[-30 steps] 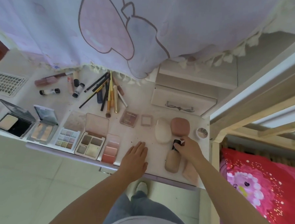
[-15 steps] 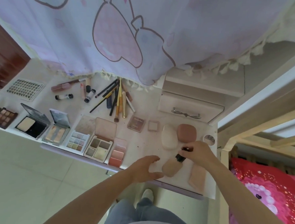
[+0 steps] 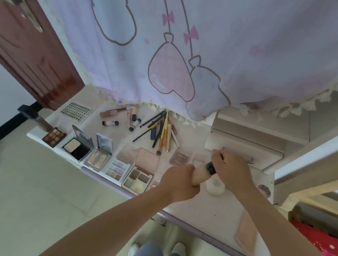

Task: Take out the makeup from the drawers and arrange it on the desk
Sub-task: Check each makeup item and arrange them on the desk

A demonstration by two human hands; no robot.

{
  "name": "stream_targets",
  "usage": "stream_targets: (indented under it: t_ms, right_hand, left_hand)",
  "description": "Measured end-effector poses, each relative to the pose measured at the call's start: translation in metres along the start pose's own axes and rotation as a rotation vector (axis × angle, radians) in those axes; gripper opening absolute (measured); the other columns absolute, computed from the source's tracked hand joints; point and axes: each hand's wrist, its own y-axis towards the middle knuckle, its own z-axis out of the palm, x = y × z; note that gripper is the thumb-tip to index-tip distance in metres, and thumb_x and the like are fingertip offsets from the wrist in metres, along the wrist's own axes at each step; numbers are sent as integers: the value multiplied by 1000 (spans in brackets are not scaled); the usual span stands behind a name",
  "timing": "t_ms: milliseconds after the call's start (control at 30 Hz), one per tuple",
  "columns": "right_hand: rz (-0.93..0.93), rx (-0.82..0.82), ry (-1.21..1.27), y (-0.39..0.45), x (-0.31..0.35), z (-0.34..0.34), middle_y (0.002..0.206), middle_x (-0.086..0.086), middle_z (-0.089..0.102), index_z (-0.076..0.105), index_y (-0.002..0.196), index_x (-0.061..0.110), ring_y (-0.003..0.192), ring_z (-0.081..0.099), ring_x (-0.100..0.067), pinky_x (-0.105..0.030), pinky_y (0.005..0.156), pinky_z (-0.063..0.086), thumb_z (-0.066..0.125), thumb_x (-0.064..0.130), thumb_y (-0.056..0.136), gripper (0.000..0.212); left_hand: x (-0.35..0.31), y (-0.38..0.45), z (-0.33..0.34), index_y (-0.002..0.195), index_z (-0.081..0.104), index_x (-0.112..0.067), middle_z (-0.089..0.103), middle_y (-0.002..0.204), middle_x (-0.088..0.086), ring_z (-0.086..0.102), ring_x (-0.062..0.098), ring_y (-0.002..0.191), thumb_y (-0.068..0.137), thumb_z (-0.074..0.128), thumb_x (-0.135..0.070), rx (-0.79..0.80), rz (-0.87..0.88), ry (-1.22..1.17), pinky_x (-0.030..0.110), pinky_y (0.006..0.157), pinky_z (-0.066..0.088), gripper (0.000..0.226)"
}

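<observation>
Your left hand is gripping one beige foundation bottle above the white counter; your right hand is pinching its dark cap. Five open palettes are lying left.

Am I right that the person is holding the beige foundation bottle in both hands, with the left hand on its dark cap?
Not quite: the head view shows the right hand on the dark cap, while the left hand holds the body of the beige foundation bottle.
</observation>
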Motion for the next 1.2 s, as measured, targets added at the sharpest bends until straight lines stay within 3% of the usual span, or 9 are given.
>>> stream_targets:
  t_ms: [267,367,500,600,733,800,900,1067,1200]
  right_hand:
    - [-495,80,244,9,55,-11,43,11,30,30,48,27,41,35,-9,-13,43,29,41,18,86,40]
    - [-409,220,249,22,63,-16,50,8,42,46,59,19,44,40,-6,-12,46,33,45,24,91,33]
    - [-323,375,-5,34,70,-17,50,3,40,41,54,16,44,35,-10,-21,50,28,38,36,93,43]
    - [-497,397,204,29,69,-24,69,13,54,54,79,28,60,53,5,-9,60,39,50,12,89,19]
    - [-408,577,416,33,66,-25,99,17,57,49,100,41,88,60,2,-11,75,49,54,8,87,36]
    - [-296,540,422,32,72,-20,84,12,63,53,90,34,70,63,-8,-22,66,51,44,27,93,12]
    - [-296,421,323,32,77,-19,46,8,57,53,65,20,36,46,-1,-18,47,40,36,32,95,37]
    - [-336,604,534,35,69,-30,90,5,60,53,95,27,76,61,-7,-20,61,56,39,-10,86,40]
    - [-232,541,418,32,74,-36,72,2,62,53,85,20,53,57,-9,-19,51,48,31,26,97,25]
  left_hand:
    - [19,-24,-76,84,54,-18,56,70,0,54,9,55,79,62,-1,482,-101,-694,17,54,49,20]
    - [27,-28,-95,92,47,-29,60,74,-2,57,3,48,82,62,-11,353,-95,-652,13,46,45,26]
    - [36,-31,-107,85,38,-32,50,74,-11,50,1,52,82,63,-30,117,-36,-206,5,39,35,25]
    - [45,-34,-109,79,40,-34,48,69,-15,46,0,57,79,65,-33,14,-14,-158,6,45,36,25]
    - [54,-36,-108,84,47,-24,47,67,-14,45,0,59,79,66,-33,-96,-32,-228,1,52,37,21]
    - [53,-36,-108,83,47,-23,47,66,-13,44,1,58,79,65,-33,-118,-25,-221,1,52,37,21]
    - [49,-35,-113,88,51,-18,46,67,-14,43,1,60,80,64,-36,-113,-3,-167,10,51,35,25]
    - [47,-32,-121,98,50,-17,40,72,-17,39,-3,64,82,59,-42,-117,50,38,11,56,27,31]
    - [40,-29,-120,103,52,-15,44,88,-9,39,5,79,82,60,-40,-132,103,129,15,68,29,34]
